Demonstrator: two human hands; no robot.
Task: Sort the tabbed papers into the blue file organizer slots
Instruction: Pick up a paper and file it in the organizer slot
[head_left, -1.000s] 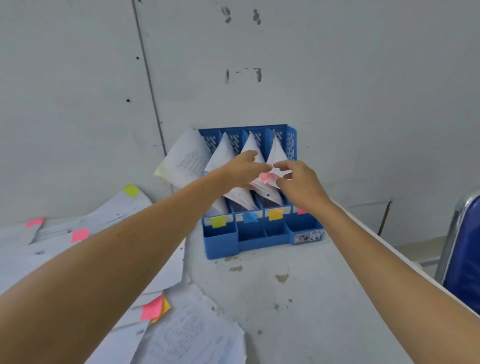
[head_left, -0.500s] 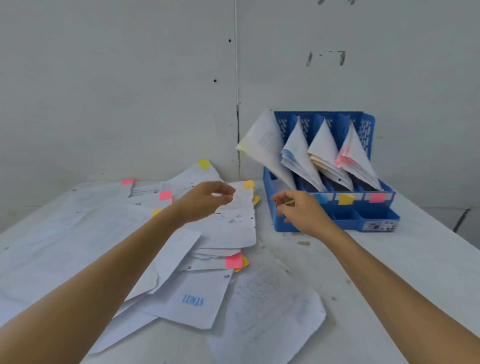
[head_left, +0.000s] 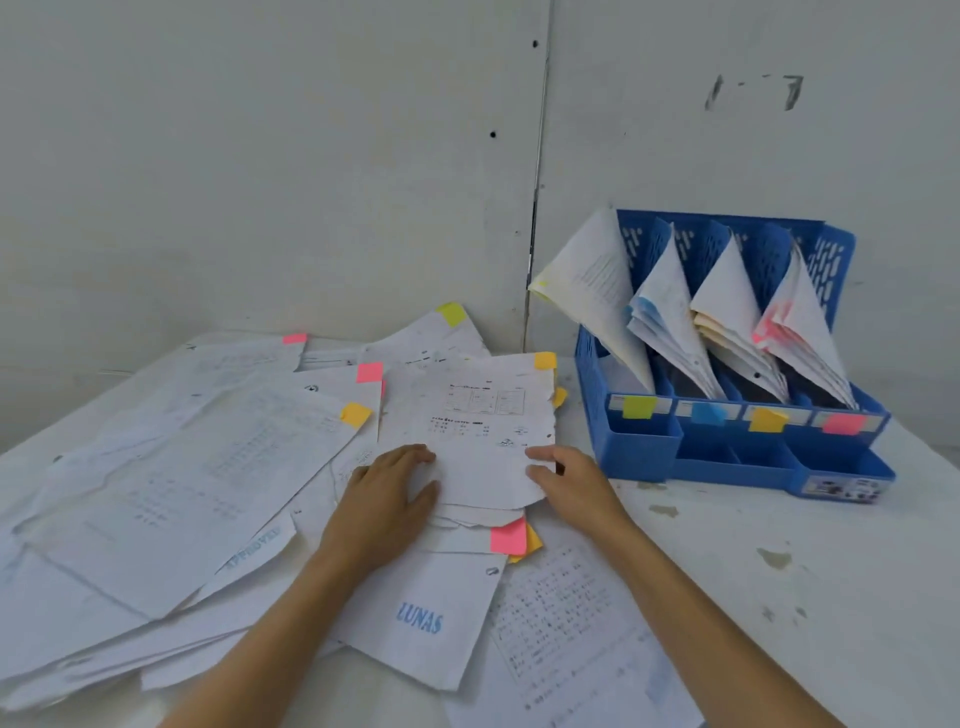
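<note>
A blue file organizer (head_left: 642, 451) stands at the right against the wall. Its slots carry green (head_left: 638, 406), blue (head_left: 707, 413), orange (head_left: 765, 419) and pink (head_left: 842, 423) labels, and each holds leaning sheets. A loose pile of tabbed papers (head_left: 171, 499) covers the table's left half. On top of it lies a white sheet with an orange tab (head_left: 488, 441). My left hand (head_left: 387, 499) rests on the pile at that sheet's lower left edge, fingers fairly straight. My right hand (head_left: 569, 480) pinches the sheet's right edge between thumb and fingers.
A grey wall stands close behind the white table (head_left: 779, 597), whose paint is chipped in spots. A sheet stamped "LUNAS" (head_left: 421, 618) and a printed sheet (head_left: 566, 623) lie near me. Pink, orange and yellow tabs stick out of the pile.
Both hands have left the organizer's pink slot and come down to the pile on the left. They now sit on either side of the orange-tabbed top sheet.
</note>
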